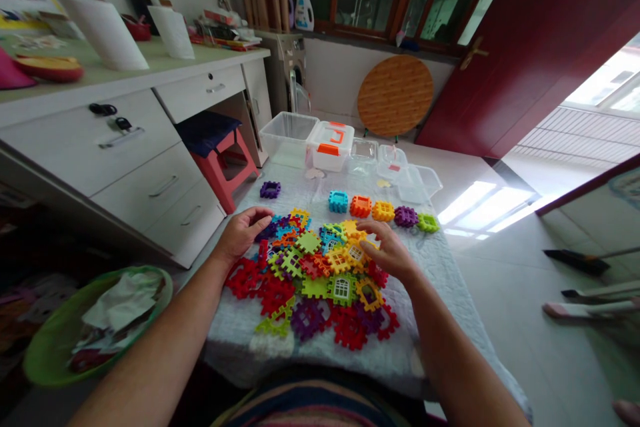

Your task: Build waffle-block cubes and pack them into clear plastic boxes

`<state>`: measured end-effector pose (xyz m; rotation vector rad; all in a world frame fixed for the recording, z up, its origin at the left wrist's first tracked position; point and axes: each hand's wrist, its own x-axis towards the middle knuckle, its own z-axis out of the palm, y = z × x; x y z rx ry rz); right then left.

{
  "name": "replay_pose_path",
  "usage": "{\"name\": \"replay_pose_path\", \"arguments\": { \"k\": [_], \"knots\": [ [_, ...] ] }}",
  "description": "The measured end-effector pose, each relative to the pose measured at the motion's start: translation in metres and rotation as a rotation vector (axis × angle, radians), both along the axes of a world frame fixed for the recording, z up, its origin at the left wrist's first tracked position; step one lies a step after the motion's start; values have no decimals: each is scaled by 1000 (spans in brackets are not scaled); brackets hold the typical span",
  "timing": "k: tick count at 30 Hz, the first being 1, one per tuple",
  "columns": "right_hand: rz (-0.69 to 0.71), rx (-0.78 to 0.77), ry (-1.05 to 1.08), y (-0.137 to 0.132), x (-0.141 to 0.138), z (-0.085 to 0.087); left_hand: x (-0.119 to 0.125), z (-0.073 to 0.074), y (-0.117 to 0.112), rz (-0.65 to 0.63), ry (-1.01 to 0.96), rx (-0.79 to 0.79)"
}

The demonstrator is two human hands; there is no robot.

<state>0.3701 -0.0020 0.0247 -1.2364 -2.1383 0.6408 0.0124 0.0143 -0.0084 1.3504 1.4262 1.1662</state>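
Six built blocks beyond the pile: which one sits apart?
The far-left purple block, beyond the left hand. A wide gap separates it from the other five, lined up from cyan block to green block.

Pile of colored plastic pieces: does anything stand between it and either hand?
Nothing visible does. The left hand is at the left edge of the pile, the right hand at its right side; whether the fingertips touch it is unclear.
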Motion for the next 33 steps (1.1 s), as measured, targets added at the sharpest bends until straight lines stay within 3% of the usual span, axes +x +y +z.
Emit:
{"name": "replay_pose_path", "arguments": {
  "k": [3, 10, 15, 21, 25, 29, 33],
  "knots": [
    [28, 52, -114, 17, -6, -4, -1, -1, 0, 5, -15, 9],
    [88, -40, -353, 42, -14, -4, -2, -3, 1, -1, -2, 41],
    [63, -46, -354, 33, 4, 4, -4, -9, 4, -4, 24, 54],
    [-176, -9, -292, 12, 36, 7, -5, -12, 6, 12, 28, 59],
    [-242, -42, -244, 10, 44, 1, -6, -13, 6, 18, 57, 78],
    [-228, -65, -189, 13, 48, -7, -8, -15, 7, 12, 55, 78],
    [-87, -128, -135, 12, 50, -10, -9, -18, 8, 13, 49, 74]
  ]
}}
